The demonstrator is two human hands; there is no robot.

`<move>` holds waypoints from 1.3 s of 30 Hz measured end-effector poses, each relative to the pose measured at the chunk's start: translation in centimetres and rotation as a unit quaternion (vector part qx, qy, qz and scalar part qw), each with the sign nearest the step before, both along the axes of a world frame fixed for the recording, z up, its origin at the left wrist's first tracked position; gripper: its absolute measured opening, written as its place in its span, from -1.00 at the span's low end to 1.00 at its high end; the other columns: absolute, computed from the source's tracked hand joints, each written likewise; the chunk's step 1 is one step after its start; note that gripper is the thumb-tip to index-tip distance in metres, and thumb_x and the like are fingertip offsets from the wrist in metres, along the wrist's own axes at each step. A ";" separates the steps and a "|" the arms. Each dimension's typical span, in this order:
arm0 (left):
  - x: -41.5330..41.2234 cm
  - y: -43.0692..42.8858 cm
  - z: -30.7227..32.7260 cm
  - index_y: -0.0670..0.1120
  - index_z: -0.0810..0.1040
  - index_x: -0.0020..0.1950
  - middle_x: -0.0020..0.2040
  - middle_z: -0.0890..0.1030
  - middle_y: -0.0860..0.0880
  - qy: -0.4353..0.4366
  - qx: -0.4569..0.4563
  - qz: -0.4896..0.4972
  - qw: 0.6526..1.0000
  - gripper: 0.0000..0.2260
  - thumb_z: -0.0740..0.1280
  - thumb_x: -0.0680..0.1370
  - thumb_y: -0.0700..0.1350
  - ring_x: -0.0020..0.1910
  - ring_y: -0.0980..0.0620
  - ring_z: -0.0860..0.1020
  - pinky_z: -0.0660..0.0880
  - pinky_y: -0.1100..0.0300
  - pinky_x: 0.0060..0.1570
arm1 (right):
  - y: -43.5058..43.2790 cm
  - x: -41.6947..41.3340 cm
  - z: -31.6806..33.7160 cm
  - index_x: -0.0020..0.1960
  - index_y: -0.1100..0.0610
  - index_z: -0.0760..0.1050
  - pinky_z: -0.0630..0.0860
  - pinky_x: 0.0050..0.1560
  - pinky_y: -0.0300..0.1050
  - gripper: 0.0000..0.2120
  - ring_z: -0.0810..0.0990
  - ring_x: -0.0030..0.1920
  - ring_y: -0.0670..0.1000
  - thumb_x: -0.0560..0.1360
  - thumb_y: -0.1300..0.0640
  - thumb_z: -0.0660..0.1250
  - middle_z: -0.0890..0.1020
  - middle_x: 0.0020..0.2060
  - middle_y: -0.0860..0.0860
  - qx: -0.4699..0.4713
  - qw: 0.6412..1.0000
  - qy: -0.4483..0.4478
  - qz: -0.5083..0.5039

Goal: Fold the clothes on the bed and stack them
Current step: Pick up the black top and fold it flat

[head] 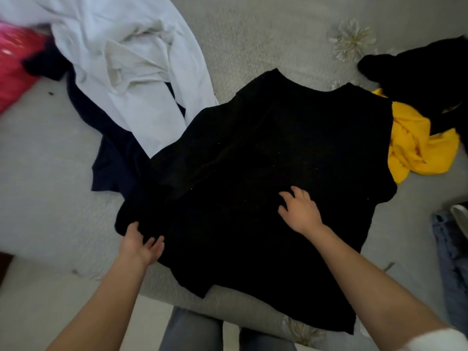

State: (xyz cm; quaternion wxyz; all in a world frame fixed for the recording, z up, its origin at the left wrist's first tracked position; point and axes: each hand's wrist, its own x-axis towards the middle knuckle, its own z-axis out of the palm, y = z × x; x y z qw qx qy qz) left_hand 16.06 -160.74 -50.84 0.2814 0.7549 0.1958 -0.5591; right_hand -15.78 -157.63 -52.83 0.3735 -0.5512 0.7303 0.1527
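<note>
Grey bedspread [253, 34], pale embroidered flowers [352, 39]

Grey-covered bed [253, 34], textured weave, pale flower motifs. Spread flat in the middle: black shirt [278, 160], hem toward near edge. Left of it, crumpled white garment [131, 72] over a navy garment [111, 158]; blurred pink item [15, 69] beyond those. Right of it, yellow garment [415, 143] with a black heap [425, 72] partly on top; jeans [450, 262] lower right

Shows a black shirt [278, 160] on a pale grey bedspread [50, 186] printed with cream flowers. Adds a white garment [141, 72], a navy garment [114, 158], a yellow garment [415, 143], a pink bundle [15, 72] and blue denim [450, 262].
</note>
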 end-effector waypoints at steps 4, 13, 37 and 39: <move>-1.6 -0.7 0.8 -0.10 0.22 0.43 0.32 0.38 -0.13 0.110 0.015 0.038 0.993 -0.51 0.20 0.57 0.09 0.32 -0.08 0.42 0.38 0.12 0.15 | 1.0 2.0 0.7 0.45 0.08 0.21 0.21 0.39 0.03 -0.56 0.12 0.46 0.12 0.59 0.03 0.11 0.16 0.47 0.13 -0.030 0.999 0.005 -0.035; -2.7 -5.5 0.2 -0.16 0.49 0.03 -0.07 0.53 0.02 0.127 -0.066 0.120 0.982 -0.81 0.18 0.60 -0.07 -0.11 0.12 0.54 0.41 0.33 -0.25 | 2.1 6.0 2.3 0.42 0.09 0.28 0.20 0.41 -0.02 -0.59 0.15 0.46 0.07 0.59 0.06 0.14 0.21 0.46 0.09 -0.082 0.994 -0.004 -0.075; -8.2 -0.7 -1.0 0.01 0.10 0.51 0.54 0.02 -0.14 -0.246 -0.286 -0.879 0.292 -0.46 0.20 0.57 0.01 0.52 -0.12 -0.03 0.00 -0.05 0.45 | 13.7 -2.3 0.7 0.35 0.26 0.30 0.41 0.17 0.00 -0.60 0.50 0.14 0.15 0.58 0.10 0.03 0.47 0.17 0.20 -0.225 0.507 -0.086 -0.827; -7.3 -2.6 -1.3 -0.05 0.13 0.50 0.52 0.04 -0.22 -0.293 -0.275 -0.852 0.337 -0.44 0.25 0.55 -0.04 0.50 -0.20 0.01 0.04 -0.11 0.42 | 12.3 -2.3 0.5 0.18 0.17 0.39 0.46 -0.04 -0.07 -0.66 0.49 -0.12 0.02 0.51 -0.01 0.12 0.48 -0.05 0.09 -0.251 0.584 -0.064 -0.769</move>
